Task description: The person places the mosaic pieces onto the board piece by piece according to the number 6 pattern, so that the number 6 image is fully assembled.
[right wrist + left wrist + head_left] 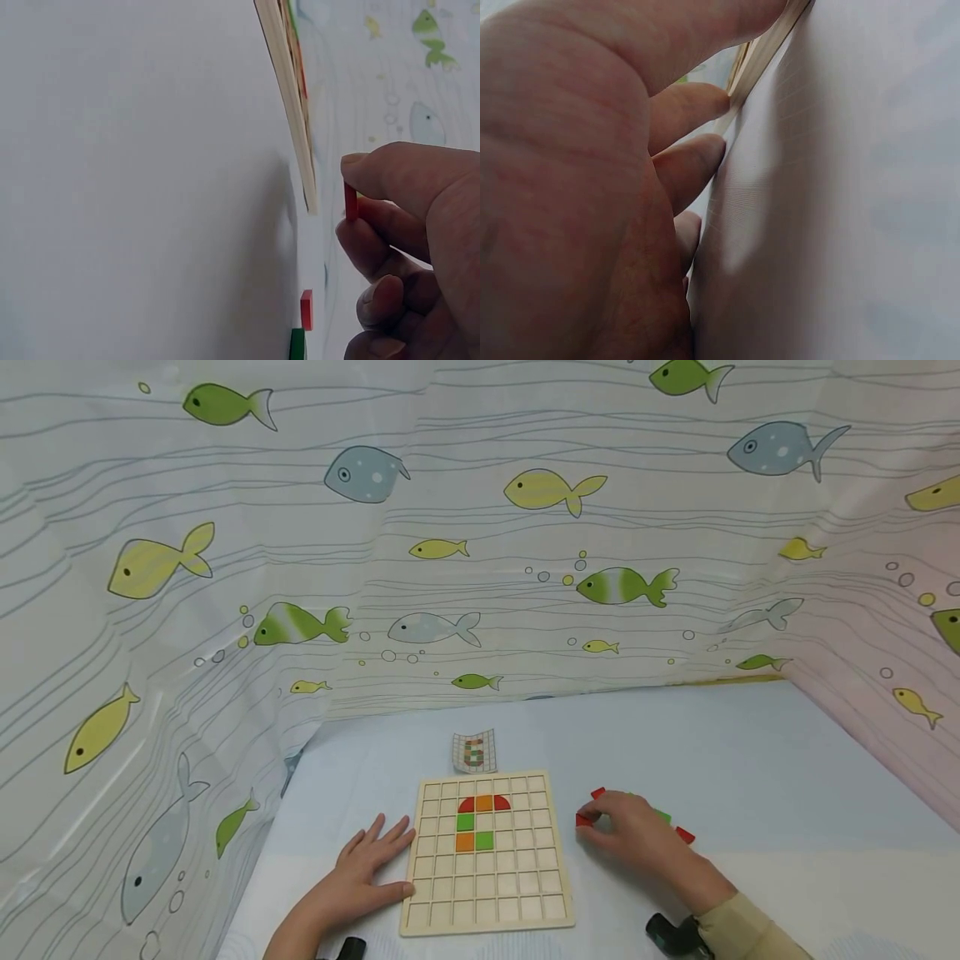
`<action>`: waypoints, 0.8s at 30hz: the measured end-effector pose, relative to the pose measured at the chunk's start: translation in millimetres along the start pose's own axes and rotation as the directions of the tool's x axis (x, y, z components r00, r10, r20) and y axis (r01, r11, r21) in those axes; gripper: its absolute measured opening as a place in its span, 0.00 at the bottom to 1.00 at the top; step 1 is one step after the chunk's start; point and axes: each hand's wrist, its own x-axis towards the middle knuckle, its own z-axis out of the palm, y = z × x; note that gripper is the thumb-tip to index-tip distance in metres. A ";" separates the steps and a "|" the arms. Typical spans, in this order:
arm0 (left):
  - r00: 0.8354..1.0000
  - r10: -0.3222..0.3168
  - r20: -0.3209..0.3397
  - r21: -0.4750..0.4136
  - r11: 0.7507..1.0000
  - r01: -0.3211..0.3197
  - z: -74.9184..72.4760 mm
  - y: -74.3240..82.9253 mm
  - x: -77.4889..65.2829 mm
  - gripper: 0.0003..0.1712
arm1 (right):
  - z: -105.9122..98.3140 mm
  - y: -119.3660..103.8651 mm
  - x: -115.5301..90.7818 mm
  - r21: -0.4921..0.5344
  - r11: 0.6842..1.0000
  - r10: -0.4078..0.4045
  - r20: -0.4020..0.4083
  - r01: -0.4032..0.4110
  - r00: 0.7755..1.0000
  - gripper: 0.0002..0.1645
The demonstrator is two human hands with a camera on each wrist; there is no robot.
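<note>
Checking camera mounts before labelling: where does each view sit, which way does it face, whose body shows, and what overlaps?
Head: worn on the head, facing forward and down at the board; shows left hand, right hand and right sleeve.
Left wrist: on that wrist, looking along the left hand toward the board's edge; only that hand shows.
Right wrist: on that wrist, looking past the right hand, which pinches a red tile.
Shared: head and right wrist both show that tile.

printed card [474,752]: detail too small | green tile [298,345]: cropped, right wrist view
</note>
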 end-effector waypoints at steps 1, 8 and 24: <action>1.000 0.000 -0.001 0.002 1.000 0.000 0.3 -0.4 -0.1 0.47 | 0.6 -1.5 1.3 -0.006 1.000 -0.014 -0.003 0.014 1.000 0.06; 1.000 0.007 0.001 0.013 1.000 -0.007 1.0 -3.5 0.0 0.47 | 3.5 -14.2 11.2 -0.004 0.999 -0.051 0.005 0.051 0.999 0.06; 1.000 -0.009 0.009 0.015 1.000 0.008 -0.6 -0.5 -0.5 0.47 | 15.4 -40.2 31.9 0.038 0.999 -0.015 0.117 0.011 0.993 0.09</action>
